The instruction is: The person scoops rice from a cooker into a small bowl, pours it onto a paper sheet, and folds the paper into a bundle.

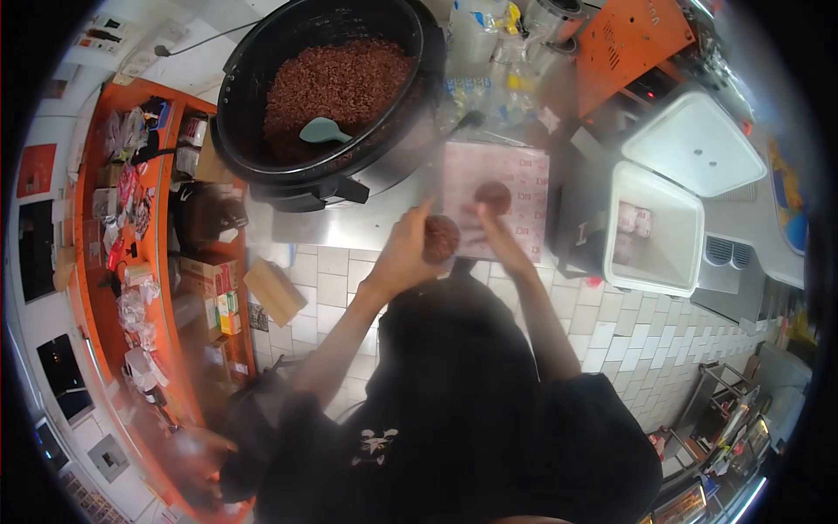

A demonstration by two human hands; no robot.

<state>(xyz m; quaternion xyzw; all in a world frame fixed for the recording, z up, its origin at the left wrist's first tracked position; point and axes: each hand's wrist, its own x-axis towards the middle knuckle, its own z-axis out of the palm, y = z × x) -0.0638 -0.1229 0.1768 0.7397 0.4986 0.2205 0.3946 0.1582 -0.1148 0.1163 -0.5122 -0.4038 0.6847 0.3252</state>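
My left hand (pixel 407 251) is wrapped round a small round bowl of reddish-brown rice (pixel 443 239), held just left of a printed paper sheet (pixel 520 232). On the sheet sits a round, flattened portion of the same reddish-brown rice (pixel 493 198). My right hand (pixel 497 234) hovers over the paper at the near edge of that portion, its fingers smeared by motion. A large black cooker (pixel 416 96), up and to the left, holds a heap of cooked reddish-brown rice (pixel 336 83). A pale blue-green rice paddle (pixel 323 131) lies on the heap.
A white foam box (pixel 655 262) with its lid open stands at the right, wrapped packets (pixel 634 220) inside. Behind the paper are clear plastic bags and an orange panel (pixel 630 52). Orange shelves (pixel 166 262) full of goods line the left, beside a cardboard piece (pixel 275 291).
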